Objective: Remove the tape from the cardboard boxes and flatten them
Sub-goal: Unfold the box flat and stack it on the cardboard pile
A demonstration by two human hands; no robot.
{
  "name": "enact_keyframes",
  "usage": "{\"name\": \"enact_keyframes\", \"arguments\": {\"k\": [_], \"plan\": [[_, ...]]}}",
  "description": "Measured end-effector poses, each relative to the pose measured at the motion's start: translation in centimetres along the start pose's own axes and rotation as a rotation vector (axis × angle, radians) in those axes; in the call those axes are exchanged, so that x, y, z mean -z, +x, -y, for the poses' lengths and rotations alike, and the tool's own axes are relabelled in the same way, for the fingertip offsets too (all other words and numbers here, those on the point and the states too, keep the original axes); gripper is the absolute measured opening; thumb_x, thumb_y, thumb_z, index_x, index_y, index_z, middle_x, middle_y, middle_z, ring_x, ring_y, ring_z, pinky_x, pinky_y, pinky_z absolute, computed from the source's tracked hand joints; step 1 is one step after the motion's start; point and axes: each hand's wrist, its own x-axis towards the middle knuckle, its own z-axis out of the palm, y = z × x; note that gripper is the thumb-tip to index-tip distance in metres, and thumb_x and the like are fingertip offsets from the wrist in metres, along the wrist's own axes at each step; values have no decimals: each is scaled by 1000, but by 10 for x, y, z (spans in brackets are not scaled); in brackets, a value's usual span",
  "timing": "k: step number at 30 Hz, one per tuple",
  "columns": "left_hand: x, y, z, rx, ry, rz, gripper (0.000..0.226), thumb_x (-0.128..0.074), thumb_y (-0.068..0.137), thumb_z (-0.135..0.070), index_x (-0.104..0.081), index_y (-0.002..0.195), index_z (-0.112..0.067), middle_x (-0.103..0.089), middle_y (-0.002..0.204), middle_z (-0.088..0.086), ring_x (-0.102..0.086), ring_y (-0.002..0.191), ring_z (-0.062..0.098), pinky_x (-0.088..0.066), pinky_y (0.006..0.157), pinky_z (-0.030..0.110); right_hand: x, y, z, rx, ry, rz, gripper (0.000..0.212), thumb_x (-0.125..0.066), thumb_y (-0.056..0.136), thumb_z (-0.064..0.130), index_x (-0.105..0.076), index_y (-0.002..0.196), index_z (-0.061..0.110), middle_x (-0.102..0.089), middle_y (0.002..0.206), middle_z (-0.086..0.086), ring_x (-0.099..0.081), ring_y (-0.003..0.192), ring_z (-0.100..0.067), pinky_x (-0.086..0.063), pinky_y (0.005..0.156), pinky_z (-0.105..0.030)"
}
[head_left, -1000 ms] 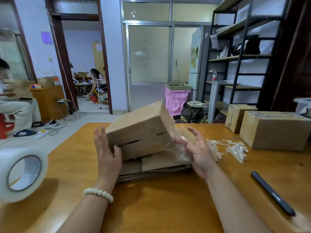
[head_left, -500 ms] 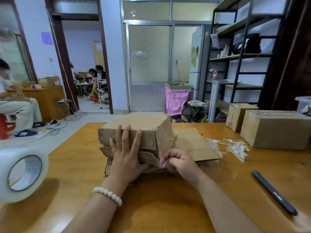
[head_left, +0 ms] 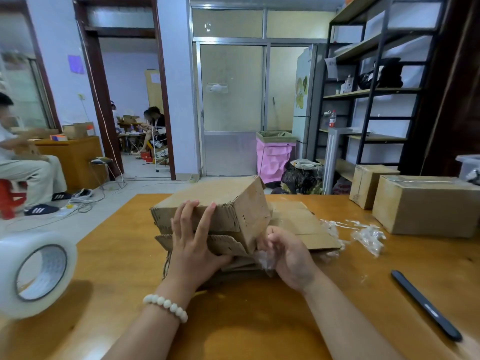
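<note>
Centre of frame: box (head_left: 220, 203), upright and in shape, ragged along its near edges, on top of a stack (head_left: 298, 224) of flattened cardboard on the table (head_left: 246, 320).

Just left of centre: left hand (head_left: 193, 245), laid flat against the near face of the box, with fingers (head_left: 183, 216) straight and spread apart, tips up at the top edge. Beaded bracelet (head_left: 166, 306) on that wrist.

Just right of centre: right hand (head_left: 288, 255), tucked in at the lower right corner of the box, with fingers curled together and clamped on a crumple of clear tape (head_left: 265, 261). Cannot tell exactly how the tips pinch, being turned away from the camera.

Right of the stack, low on the table: wad (head_left: 366, 235) of loose crumpled film, close to the cardboard's edge.

Far right, at mid height: two sealed boxes, the larger (head_left: 426, 203) with a clear strip along its top, the smaller (head_left: 368, 183) just behind and to its left. Cannot tell whether touching.

Lower right: black tool (head_left: 426, 305), long and thin, flat on the table, well apart from the stack.

Lower left: roll (head_left: 36, 274), standing on edge at the table's near side, large and a little blurred.
</note>
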Motion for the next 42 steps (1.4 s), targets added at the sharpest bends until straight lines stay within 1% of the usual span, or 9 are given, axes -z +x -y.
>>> {"name": "enact_keyframes", "arguments": {"k": [2, 5, 9, 15, 28, 32, 34, 39, 42], "plan": [[-1, -1, 1, -9, 16, 4, 96, -64, 67, -60, -20, 144, -24, -27, 140, 13, -26, 132, 40, -39, 98, 69, -2, 0, -1, 11, -197, -4, 28, -59, 86, 35, -48, 65, 19, -45, 76, -26, -48, 75, -26, -43, 72, -34], [-2, -2, 3, -32, 66, -12, 98, -68, 68, -61, -21, 145, -23, -29, 140, 15, -29, 132, 42, -39, 97, 70, -11, -3, 1, 128, -517, -63, 22, -73, 81, 26, -52, 82, 22, -46, 64, 3, -42, 56, 0, -40, 56, -15], [-1, -1, 5, -21, 79, -73, 116, -88, 54, -44, -20, 145, -20, -29, 139, 16, -29, 131, 42, -38, 99, 69, -12, -3, 2, 170, -639, -44, 43, -75, 78, 23, -42, 98, 42, -46, 101, 16, -50, 90, 10, -44, 73, -7], [-6, -1, 5, -47, 114, -29, 116, -85, 56, -51, -19, 147, -21, -29, 139, 18, -30, 131, 44, -41, 93, 72, -9, 0, -6, 270, -880, -102, 33, -66, 86, 17, -41, 90, 39, -42, 103, 18, -41, 101, 12, -39, 84, -6], [-4, -4, 5, -78, 120, 16, 116, -86, 57, -51, -18, 147, -22, -28, 140, 16, -28, 131, 42, -42, 89, 73, 2, -3, 2, 213, -748, -95, 32, -62, 85, 1, -56, 86, 32, -56, 100, 15, -50, 96, 15, -45, 77, -7], [-2, -3, 6, -34, 86, -42, 119, -92, 54, -40, -18, 145, -21, -27, 140, 16, -28, 131, 43, -38, 98, 70, 14, -4, 4, 190, -523, -388, 30, -55, 89, -2, -67, 78, 23, -68, 79, 6, -52, 46, -4, -43, 44, -16], [-2, -3, 9, -39, 71, -56, 121, -94, 52, -37, -18, 144, -20, -27, 140, 16, -29, 131, 43, -36, 102, 68, 24, -3, 7, 227, -370, -591, 31, -51, 91, -2, -69, 76, 19, -69, 74, -2, -42, 43, -9, -34, 38, -17], [-6, -7, 10, -83, 64, 32, 119, -92, 54, -40, -17, 145, -24, -25, 141, 16, -26, 133, 42, -40, 90, 75, 25, 1, 4, 245, -260, -589, 26, -35, 96, 16, -60, 90, 20, -59, 92, 4, -55, 90, -16, -49, 80, -29], [-5, -7, 8, -86, 68, 37, 118, -92, 54, -39, -18, 144, -24, -26, 140, 16, -26, 133, 43, -40, 89, 75, 26, 0, 8, 251, -257, -588, 22, -34, 94, 19, -56, 94, 19, -55, 97, 5, -51, 98, -10, -40, 82, -20]]}}
